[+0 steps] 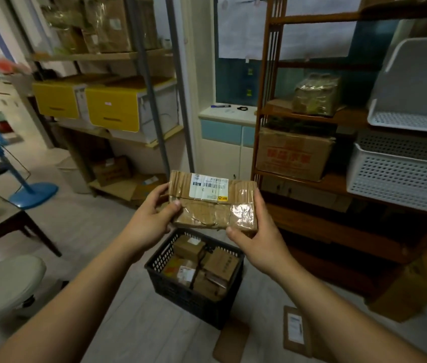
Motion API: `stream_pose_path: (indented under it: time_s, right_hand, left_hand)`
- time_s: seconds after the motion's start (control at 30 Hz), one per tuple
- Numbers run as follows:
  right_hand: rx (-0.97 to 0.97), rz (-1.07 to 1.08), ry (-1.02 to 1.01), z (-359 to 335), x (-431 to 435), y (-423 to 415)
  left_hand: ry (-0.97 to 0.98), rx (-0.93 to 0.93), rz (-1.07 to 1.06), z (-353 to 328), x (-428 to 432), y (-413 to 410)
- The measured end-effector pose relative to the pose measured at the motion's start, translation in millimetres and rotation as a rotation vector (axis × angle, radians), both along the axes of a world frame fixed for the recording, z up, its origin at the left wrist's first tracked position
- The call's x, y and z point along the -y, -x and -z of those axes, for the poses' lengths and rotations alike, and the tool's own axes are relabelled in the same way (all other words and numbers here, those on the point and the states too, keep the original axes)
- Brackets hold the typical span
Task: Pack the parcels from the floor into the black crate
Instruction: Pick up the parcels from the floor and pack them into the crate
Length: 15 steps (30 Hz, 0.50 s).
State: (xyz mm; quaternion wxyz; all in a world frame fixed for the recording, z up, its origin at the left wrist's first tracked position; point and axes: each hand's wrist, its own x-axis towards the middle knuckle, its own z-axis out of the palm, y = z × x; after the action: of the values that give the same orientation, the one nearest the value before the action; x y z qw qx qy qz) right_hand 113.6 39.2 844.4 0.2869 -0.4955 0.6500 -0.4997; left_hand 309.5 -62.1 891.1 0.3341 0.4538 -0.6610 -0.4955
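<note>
Gripping a taped brown parcel (212,203) with both hands, left hand (152,221) and right hand (256,242), above the black crate (181,294) already stuffed with boxes (207,265); two flat parcels (296,328) lie on the near floor (139,328).

One cam only: head-worn, wide-angle; no 2nd view, so no overlap to log. Cam is looking fwd and tilting down, from well above the floor (141,323). Forearms are showing from both bottom corners. Left hand (149,221) and right hand (259,242) are sitting near frame centre, closest to lens, gripping a taped parcel (212,205). Black crate (181,297) is lying just below centre, farther off, seen from above at an angle. Metal shelf rack (118,55) is filling upper left, wooden shelf unit (264,87) upper right, window sill (226,111) centre back. Straight posts are leaning twd frame edges; left edge is blurring.
</note>
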Motion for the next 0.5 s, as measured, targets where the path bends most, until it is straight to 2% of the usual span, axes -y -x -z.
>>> stream_pose_path:
  time_s: [0.27,0.5]
  right_hand:
    - [-0.035,0.026,-0.044,25.8,94.5,-4.9]
    - [-0.107,0.009,-0.068,36.2,200.8,10.2]
  left_hand:
    - [0.028,0.143,0.036,14.7,92.6,-5.7]
    - [-0.038,0.2,0.048,19.2,206.1,6.4]
